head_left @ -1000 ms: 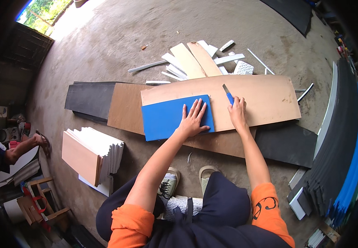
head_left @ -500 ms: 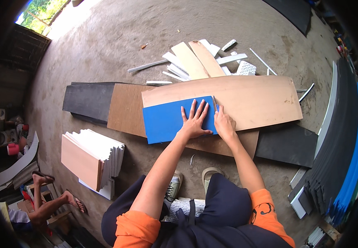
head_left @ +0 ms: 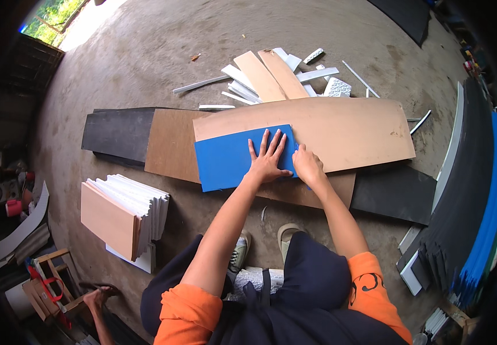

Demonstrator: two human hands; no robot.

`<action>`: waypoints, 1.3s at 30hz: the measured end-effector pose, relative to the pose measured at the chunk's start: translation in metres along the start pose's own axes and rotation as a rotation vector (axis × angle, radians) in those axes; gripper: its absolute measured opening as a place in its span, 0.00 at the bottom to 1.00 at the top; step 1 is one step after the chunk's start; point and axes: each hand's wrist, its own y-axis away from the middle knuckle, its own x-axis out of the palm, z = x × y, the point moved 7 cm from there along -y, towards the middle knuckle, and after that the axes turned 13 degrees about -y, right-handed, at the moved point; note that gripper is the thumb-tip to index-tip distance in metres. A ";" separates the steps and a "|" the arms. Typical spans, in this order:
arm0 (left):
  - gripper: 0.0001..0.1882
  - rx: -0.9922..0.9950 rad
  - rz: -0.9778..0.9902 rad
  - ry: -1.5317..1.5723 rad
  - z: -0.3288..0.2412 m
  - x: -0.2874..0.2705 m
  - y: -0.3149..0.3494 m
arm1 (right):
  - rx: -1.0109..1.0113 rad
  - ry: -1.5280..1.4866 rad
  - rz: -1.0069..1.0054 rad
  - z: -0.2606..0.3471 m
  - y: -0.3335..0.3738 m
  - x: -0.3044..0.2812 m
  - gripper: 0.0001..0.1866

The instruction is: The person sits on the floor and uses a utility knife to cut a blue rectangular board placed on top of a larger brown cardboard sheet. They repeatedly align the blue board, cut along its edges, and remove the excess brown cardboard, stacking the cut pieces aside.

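Note:
A blue rectangular sheet (head_left: 225, 158) lies flat on a larger tan sheet (head_left: 352, 129). My left hand (head_left: 268, 164) presses on its right part, palm down with the fingers spread. Beside the sheet's right edge, my right hand (head_left: 309, 164) is closed around a knife (head_left: 295, 147) with some blue on its handle. Its blade is hardly visible here. Beneath the tan sheet are a brown board (head_left: 171, 144) and dark slabs (head_left: 116, 132) that stick out at both ends.
White and tan offcuts (head_left: 260, 75) lie beyond the boards. At my left stands a stack of white and tan pieces (head_left: 125, 215). Long black and blue sheets (head_left: 469, 184) are piled on the right. Another person's foot (head_left: 96, 296) shows at lower left, near a wooden frame (head_left: 59, 276).
My right hand has come slightly toward me along the blue sheet's right edge, and the blade shows less. My left hand stays in place. The other person's legs have shifted at lower left.

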 end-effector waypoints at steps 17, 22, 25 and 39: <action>0.63 0.033 0.001 -0.049 -0.004 -0.002 -0.001 | 0.045 -0.735 -0.108 -0.080 0.067 -0.010 0.14; 0.68 0.065 0.009 -0.031 -0.001 -0.007 0.003 | -0.010 -0.988 -0.191 -0.057 0.015 -0.034 0.18; 0.68 0.062 0.011 -0.036 -0.004 -0.007 0.003 | 0.208 -1.092 -0.095 -0.068 -0.003 -0.013 0.22; 0.68 0.076 0.034 -0.033 -0.006 -0.007 0.001 | -0.159 -0.601 -0.039 -0.042 -0.018 0.009 0.11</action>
